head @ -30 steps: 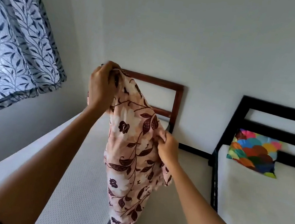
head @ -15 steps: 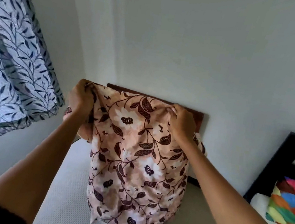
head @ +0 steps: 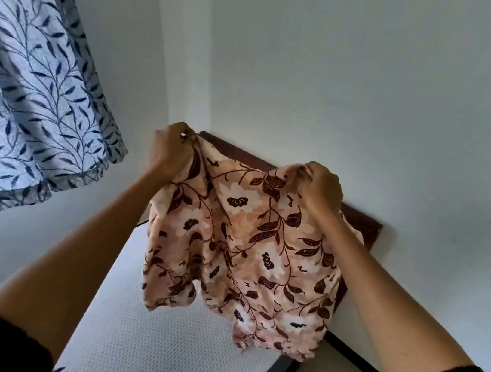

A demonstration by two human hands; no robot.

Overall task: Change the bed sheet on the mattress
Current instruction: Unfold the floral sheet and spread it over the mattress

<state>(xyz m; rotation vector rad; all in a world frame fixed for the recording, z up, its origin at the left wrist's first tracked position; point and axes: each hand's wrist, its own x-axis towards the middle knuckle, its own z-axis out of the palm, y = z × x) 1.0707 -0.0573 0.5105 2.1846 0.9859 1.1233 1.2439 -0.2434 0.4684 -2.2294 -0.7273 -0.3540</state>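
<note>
Bed sheet (head: pixel 245 248): peach-pink cloth printed with pale blossoms, dark brown leaves and thin trailing vines. It is creased and bunched. It is held in the air above the head end of the mattress (head: pixel 133 343), and its lower edge hangs free in uneven folds. It covers most of the dark wooden headboard (head: pixel 358 224) behind it. The mattress is white with a dimpled texture and is bare where it shows.

Left hand (head: pixel 168 151): raised with its back to the camera, fingers curled tight round the sheet's upper left edge.

Right hand (head: pixel 321 187): slightly lower, fingers and thumb pinching gathered cloth at the upper right edge.

The hands are apart, and the cloth sags between them. Both forearms reach forward and up, bare below dark sleeves.

A blue-grey leaf-print curtain (head: pixel 25 85) hangs at left, apart from the sheet.
</note>
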